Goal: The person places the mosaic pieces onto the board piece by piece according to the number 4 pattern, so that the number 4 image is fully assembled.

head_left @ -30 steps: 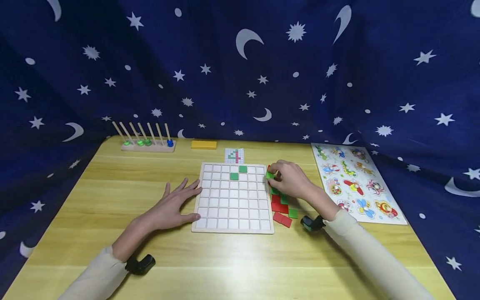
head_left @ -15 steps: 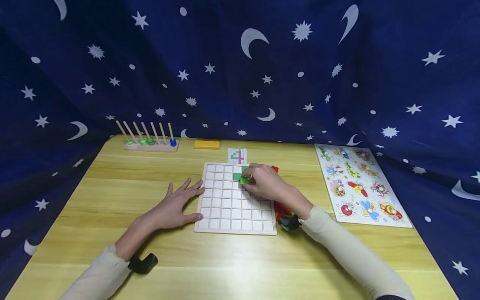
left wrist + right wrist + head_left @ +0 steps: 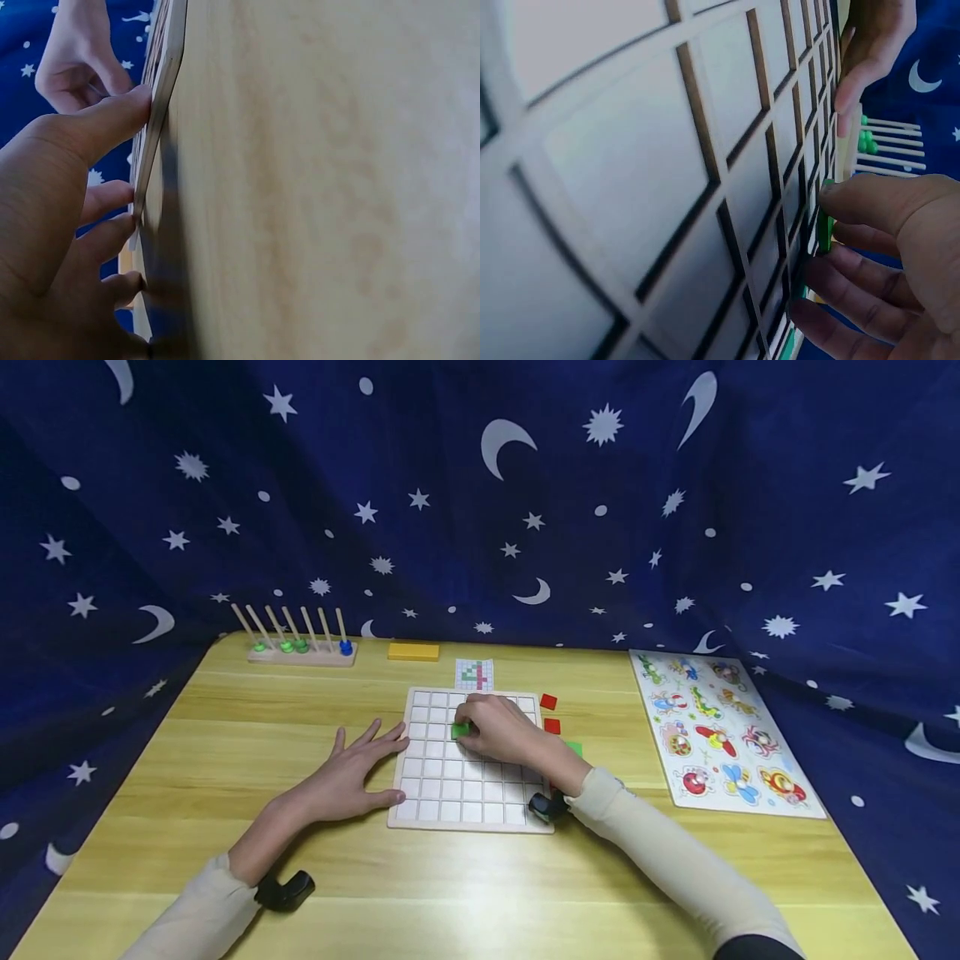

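My right hand [image 3: 501,729] pinches a green square tile [image 3: 460,732] between thumb and fingers, over the upper middle of a white grid board [image 3: 431,789]. In the right wrist view the tile [image 3: 825,225] stands tilted at the grid's surface. Other green tiles on the board are mostly hidden behind this hand. Spread out on the table, my left hand [image 3: 337,777] touches the board's left edge with thumb and fingertips. The left wrist view shows its thumb [image 3: 112,124] against the wooden rim [image 3: 161,97].
Behind the board lies a pattern card [image 3: 474,675] with a green and red figure. Red tiles [image 3: 552,727] and a green tile [image 3: 573,749] lie at its right. An insect puzzle board [image 3: 720,727], a peg counter [image 3: 300,656] and a yellow block [image 3: 413,652] stand farther out.
My right hand has carried a green tile from the pile right of the board leftward onto the grid. The left hand stays at the board's left edge.
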Demonstrator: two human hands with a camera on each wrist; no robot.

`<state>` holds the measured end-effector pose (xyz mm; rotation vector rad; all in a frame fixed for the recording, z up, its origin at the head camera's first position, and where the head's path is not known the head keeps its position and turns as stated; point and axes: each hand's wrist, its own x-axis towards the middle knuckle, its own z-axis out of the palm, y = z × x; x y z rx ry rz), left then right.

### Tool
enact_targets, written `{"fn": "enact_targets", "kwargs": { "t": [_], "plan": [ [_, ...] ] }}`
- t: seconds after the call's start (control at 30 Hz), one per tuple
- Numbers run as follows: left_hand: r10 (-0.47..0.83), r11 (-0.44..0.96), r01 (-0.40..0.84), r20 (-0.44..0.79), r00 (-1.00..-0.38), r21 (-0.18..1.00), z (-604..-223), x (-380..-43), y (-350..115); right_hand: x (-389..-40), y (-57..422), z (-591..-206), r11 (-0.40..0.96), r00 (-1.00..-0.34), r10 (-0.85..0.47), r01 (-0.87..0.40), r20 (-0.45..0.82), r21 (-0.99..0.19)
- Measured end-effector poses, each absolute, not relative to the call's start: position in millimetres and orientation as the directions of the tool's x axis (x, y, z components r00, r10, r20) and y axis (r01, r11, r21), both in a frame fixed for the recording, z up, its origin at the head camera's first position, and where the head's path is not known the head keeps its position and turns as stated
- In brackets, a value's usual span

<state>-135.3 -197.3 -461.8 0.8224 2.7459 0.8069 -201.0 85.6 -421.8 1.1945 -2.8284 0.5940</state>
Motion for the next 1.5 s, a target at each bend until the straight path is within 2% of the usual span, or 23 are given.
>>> {"fn": "enact_targets", "kwargs": {
  "t": [0.5, 0.7, 1.0, 1.3, 1.5],
  "plan": [
    [0.547, 0.691, 0.464, 0.019, -0.837, 0.555, -462, -135, -198, -207, 78, -423, 0.58, -0.653, -0.742, -0.74, 0.154, -0.341],
    [0.552, 0.689, 0.466, 0.014, -0.834, 0.555, -463, -135, -195, -200, 93, -419, 0.6, -0.688, -0.705, -0.709, 0.172, -0.372],
    [0.532, 0.707, 0.442, -0.004, -0.847, 0.552, -463, -135, -195, -183, 141, -398, 0.635, -0.729, -0.641, -0.679, 0.24, -0.368],
    [0.532, 0.701, 0.436, -0.008, -0.846, 0.564, -463, -135, -196, -175, 195, -398, 0.729, -0.804, -0.567, -0.59, 0.178, -0.346],
    [0.538, 0.695, 0.441, -0.005, -0.843, 0.567, -460, -136, -196, -173, 217, -403, 0.761, -0.825, -0.543, -0.563, 0.16, -0.321]
  ]
}}
